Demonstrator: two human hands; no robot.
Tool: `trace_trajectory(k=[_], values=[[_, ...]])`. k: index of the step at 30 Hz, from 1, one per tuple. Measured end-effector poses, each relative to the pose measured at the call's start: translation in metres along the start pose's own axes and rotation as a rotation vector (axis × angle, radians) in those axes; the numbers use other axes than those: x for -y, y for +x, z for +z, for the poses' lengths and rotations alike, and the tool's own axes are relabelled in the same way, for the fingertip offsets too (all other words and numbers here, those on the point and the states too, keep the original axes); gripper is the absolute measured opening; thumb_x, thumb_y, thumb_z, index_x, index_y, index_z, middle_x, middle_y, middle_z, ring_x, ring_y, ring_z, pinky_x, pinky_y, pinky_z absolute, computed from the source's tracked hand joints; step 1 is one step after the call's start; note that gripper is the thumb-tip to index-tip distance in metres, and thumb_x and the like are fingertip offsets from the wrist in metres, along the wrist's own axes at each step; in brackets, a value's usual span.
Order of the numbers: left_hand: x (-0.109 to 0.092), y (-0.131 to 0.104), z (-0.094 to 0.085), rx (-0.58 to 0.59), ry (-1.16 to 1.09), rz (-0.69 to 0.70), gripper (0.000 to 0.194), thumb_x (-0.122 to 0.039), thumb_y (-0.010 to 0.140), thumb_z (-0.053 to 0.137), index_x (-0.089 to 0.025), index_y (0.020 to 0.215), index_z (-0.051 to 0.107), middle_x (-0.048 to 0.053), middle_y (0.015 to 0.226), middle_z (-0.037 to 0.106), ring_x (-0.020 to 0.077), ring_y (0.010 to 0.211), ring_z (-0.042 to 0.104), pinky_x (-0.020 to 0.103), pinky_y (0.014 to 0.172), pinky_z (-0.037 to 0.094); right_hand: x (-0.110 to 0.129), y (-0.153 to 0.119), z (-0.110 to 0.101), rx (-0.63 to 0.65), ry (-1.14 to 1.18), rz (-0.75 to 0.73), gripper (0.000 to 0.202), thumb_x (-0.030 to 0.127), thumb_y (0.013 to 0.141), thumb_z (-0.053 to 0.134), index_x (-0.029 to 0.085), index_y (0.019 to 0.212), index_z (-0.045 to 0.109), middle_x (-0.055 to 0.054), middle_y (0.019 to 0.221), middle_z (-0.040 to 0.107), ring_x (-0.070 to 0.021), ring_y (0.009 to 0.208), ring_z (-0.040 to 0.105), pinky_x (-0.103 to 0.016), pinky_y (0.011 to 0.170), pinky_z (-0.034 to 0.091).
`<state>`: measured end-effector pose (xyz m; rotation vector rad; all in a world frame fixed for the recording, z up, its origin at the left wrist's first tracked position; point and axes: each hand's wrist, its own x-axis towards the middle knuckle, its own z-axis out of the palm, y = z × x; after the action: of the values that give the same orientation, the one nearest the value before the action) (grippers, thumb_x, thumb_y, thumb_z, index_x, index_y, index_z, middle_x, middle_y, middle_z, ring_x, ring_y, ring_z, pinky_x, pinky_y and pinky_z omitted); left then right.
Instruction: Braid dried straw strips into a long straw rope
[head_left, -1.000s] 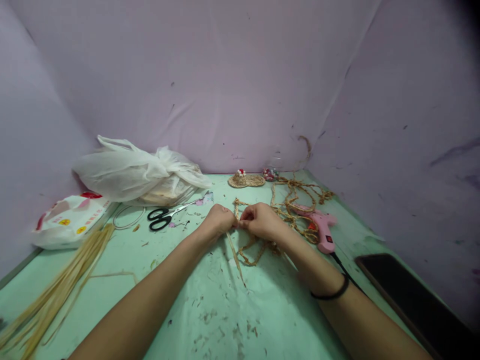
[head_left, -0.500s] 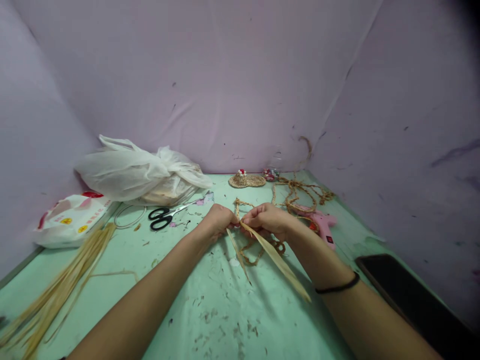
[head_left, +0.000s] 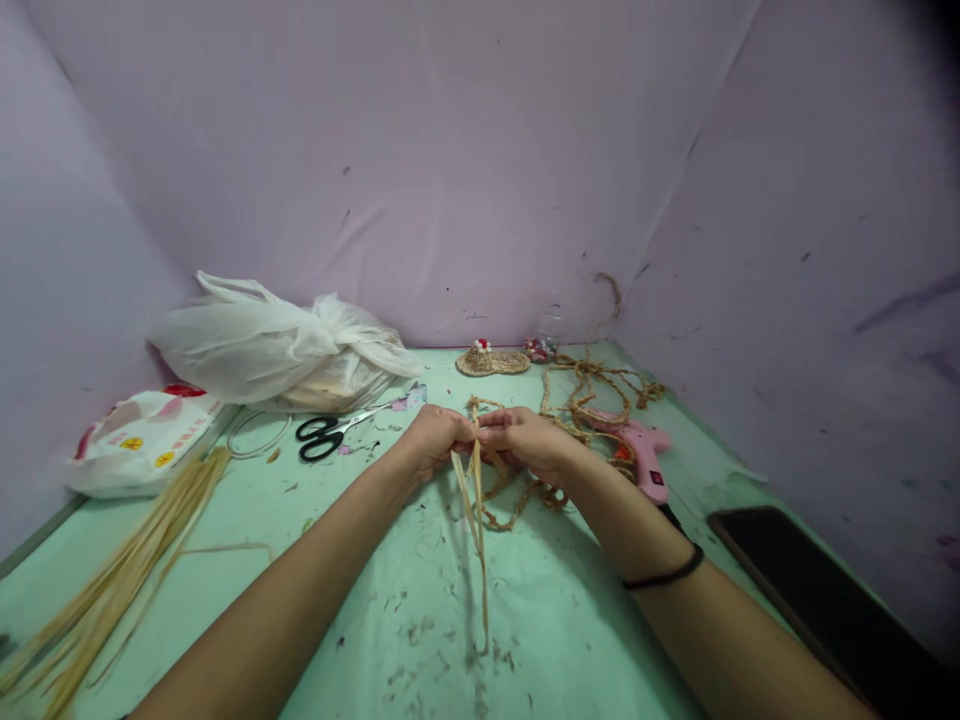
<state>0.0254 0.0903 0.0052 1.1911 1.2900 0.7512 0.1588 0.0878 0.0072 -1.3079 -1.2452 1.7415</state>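
Note:
Side by side over the middle of the table, my left hand (head_left: 437,440) and my right hand (head_left: 527,440) pinch the working end of a straw braid (head_left: 510,521). Loose pale straw strands (head_left: 478,530) hang from between my fingers toward me. The braided part runs up beyond my fingertips and loops behind and under my right hand. Both hands are closed, and my fingers hide the exact crossing of the strands. More braided cord (head_left: 600,385) lies coiled beyond my right hand.
A bundle of straw (head_left: 150,560) lies at left, near black-handled scissors (head_left: 322,440), a wire ring (head_left: 259,435), a printed packet (head_left: 142,440) and a white plastic bag (head_left: 277,345). Behind my hands sits a small woven slipper (head_left: 491,362). A pink glue gun (head_left: 645,455) and a phone (head_left: 795,570) are at right.
The wide strand that slanted right beneath my right hand now hangs down between my hands, beside the other strand. My right hand has shifted slightly left, close against the left.

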Motion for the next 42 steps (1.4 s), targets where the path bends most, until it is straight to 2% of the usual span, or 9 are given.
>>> trace_trajectory(k=[4,7,9,14,21,27,30,38,42], values=[[0.001,0.001,0.000,0.015,0.011,0.003,0.004,-0.013,0.050,0.048,-0.012,0.051,0.052,-0.005,0.036,0.034,0.0031,0.031,0.020,0.021,0.035,0.010,-0.001,0.001,0.000,0.104,0.057,0.046,0.013,0.008,0.067,0.053,0.014,0.058,0.047,0.004,0.046,0.042,-0.0035,0.039,0.036,-0.015,0.038,0.029],[0.003,0.003,-0.003,0.024,0.076,0.031,0.006,-0.016,0.052,0.050,-0.012,0.054,0.054,-0.005,0.038,0.036,0.0035,0.033,0.021,0.021,0.036,0.011,-0.004,0.004,-0.003,0.066,-0.003,0.085,0.015,0.009,0.064,0.052,0.014,0.053,0.042,0.008,0.042,0.032,-0.0016,0.034,0.021,-0.016,0.033,0.014],[0.004,0.004,-0.006,0.067,0.137,0.067,0.005,-0.017,0.052,0.051,-0.013,0.051,0.052,-0.005,0.039,0.036,0.0036,0.035,0.022,0.021,0.037,0.012,-0.007,0.007,-0.005,0.016,-0.076,0.071,0.015,0.009,0.060,0.053,0.015,0.051,0.042,0.008,0.040,0.031,-0.0018,0.033,0.019,-0.018,0.033,0.011],[0.001,0.003,-0.013,0.202,0.180,0.101,0.018,-0.025,0.058,0.053,-0.015,0.046,0.044,-0.004,0.039,0.036,0.0038,0.034,0.023,0.021,0.036,0.015,-0.013,0.012,-0.010,-0.047,-0.108,0.011,0.006,0.010,0.055,0.055,0.014,0.055,0.051,0.006,0.041,0.044,-0.0025,0.031,0.025,-0.020,0.033,0.012],[0.004,0.007,-0.011,0.024,0.177,0.045,0.006,-0.017,0.050,0.053,-0.011,0.048,0.054,-0.004,0.038,0.037,0.0046,0.037,0.026,0.020,0.039,0.017,-0.011,0.008,-0.008,-0.058,-0.115,-0.008,0.005,0.012,0.057,0.058,0.013,0.054,0.054,0.003,0.043,0.053,-0.0025,0.032,0.027,-0.018,0.033,0.015],[0.003,0.009,-0.011,0.009,0.199,0.073,0.004,-0.013,0.047,0.053,-0.010,0.045,0.055,-0.003,0.037,0.039,0.0050,0.038,0.029,0.021,0.041,0.019,-0.007,0.005,-0.007,0.058,0.001,0.047,0.006,0.009,0.063,0.053,0.010,0.058,0.057,-0.001,0.052,0.059,-0.0011,0.032,0.025,-0.016,0.031,0.017],[0.000,0.008,-0.012,0.028,0.244,0.104,0.005,-0.014,0.047,0.053,-0.010,0.046,0.056,-0.003,0.039,0.040,0.0055,0.041,0.031,0.020,0.043,0.022,-0.007,0.006,-0.004,0.012,-0.004,0.082,0.011,0.005,0.063,0.050,0.009,0.055,0.056,-0.001,0.048,0.057,-0.0015,0.032,0.031,-0.014,0.031,0.024],[0.002,0.007,-0.015,0.106,0.565,0.216,0.021,-0.021,0.053,0.050,-0.008,0.057,0.065,-0.002,0.043,0.043,0.0073,0.045,0.033,0.021,0.044,0.024,-0.014,0.010,0.001,-0.051,0.014,0.076,0.009,0.006,0.064,0.053,0.010,0.056,0.057,0.000,0.047,0.057,-0.0044,0.035,0.045,-0.014,0.033,0.040],[-0.001,0.002,-0.014,0.077,0.779,0.307,0.020,-0.022,0.056,0.047,-0.010,0.055,0.064,-0.002,0.044,0.039,0.0080,0.046,0.034,0.021,0.044,0.023,-0.013,0.010,0.005,-0.126,-0.008,0.080,0.011,0.005,0.061,0.052,0.011,0.052,0.053,0.002,0.041,0.052,-0.0049,0.032,0.043,-0.014,0.031,0.038]])
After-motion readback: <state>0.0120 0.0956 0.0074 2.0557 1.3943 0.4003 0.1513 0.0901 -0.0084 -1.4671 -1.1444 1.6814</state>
